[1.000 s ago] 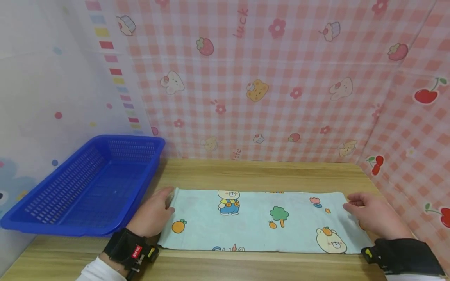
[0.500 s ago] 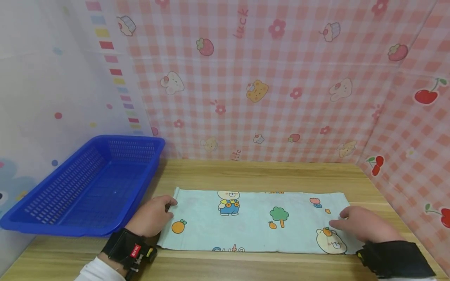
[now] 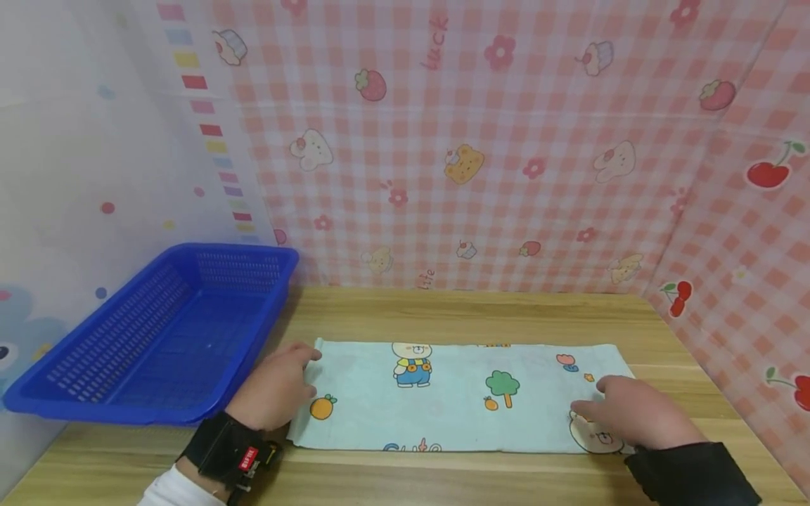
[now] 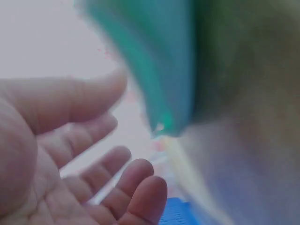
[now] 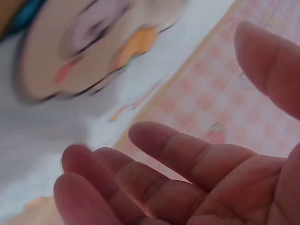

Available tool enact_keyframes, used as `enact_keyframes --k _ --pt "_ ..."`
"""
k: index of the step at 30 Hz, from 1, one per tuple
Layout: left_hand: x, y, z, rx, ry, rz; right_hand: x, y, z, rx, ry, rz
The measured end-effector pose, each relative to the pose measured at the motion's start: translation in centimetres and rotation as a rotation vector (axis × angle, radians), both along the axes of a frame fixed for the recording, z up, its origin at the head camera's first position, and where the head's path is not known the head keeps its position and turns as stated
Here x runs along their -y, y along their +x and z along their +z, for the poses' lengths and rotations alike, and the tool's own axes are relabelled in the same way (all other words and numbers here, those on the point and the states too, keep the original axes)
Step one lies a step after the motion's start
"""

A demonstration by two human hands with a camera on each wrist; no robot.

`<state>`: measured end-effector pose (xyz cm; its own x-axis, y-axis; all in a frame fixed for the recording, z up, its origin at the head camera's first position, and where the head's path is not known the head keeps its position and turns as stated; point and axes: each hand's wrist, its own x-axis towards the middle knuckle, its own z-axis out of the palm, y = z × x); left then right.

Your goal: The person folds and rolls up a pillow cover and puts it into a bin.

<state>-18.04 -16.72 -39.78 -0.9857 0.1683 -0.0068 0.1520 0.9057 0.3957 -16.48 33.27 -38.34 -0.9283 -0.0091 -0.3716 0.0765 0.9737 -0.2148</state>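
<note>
A pale blue cloth (image 3: 452, 414), folded into a long strip and printed with bears, oranges and a tree, lies flat across the wooden table. At its left end is my left hand (image 3: 275, 390). In the left wrist view its fingers (image 4: 140, 197) are loosely bent, and the blurred cloth edge (image 4: 164, 93) hangs apart from them. My right hand (image 3: 639, 411) is over the cloth's right end, partly covering a bear's head. The right wrist view shows its fingers (image 5: 187, 154) relaxed and holding nothing; whether they touch the cloth is unclear.
A blue plastic basket (image 3: 278, 309) with slotted walls stands at the left of the table (image 3: 481, 313), close to my left forearm. A pink checked sheet (image 3: 405, 197) backs the table, and another patterned sheet (image 3: 753, 253) rises along the right side.
My right hand has moved left from the cloth's right edge to over its printed face. The left hand has shifted only slightly at the left end. The cloth lies almost the same.
</note>
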Motion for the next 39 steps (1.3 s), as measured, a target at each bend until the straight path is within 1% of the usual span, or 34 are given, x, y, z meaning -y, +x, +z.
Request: enact_keyframes --k 1,3,5,7,10,14,19,23,27,33,39 --pt "-0.1 0.1 0.1 0.000 -0.004 -0.022 0.7 0.2 0.0 -0.006 0.002 0.005" --pt "-0.3 0.2 0.2 0.027 -0.020 -0.054 2.1 0.6 -0.2 -0.010 -0.004 0.006" --pt "-0.3 0.3 0.1 0.075 -0.029 -0.061 3.3 1.0 -0.5 -0.023 0.001 0.016" --pt "-0.2 0.2 -0.1 0.113 -0.048 -0.046 4.3 1.4 -0.8 -0.039 0.009 0.015" --pt "-0.1 0.0 -0.2 0.116 -0.083 -0.031 5.0 1.6 -1.1 -0.067 0.044 0.010" --pt "-0.2 0.1 -0.3 0.087 -0.106 -0.032 5.4 1.4 -1.2 -0.076 0.070 -0.001" --pt "-0.5 0.2 -0.5 0.051 -0.140 -0.037 5.2 0.3 -1.5 -0.064 0.099 -0.014" --pt "-0.9 0.3 -0.5 0.050 -0.159 -0.042 4.8 -0.9 -1.6 -0.057 0.111 -0.002" --pt "-1.4 0.6 -0.3 0.062 -0.163 -0.046 4.6 -1.8 -1.3 -0.020 0.103 0.001" --pt "-1.9 1.1 0.1 0.057 -0.165 -0.063 4.3 -3.6 -0.7 0.040 0.128 0.041" --pt "-2.0 1.7 0.0 0.036 -0.174 -0.092 4.1 -5.1 -1.3 0.052 0.154 0.081"
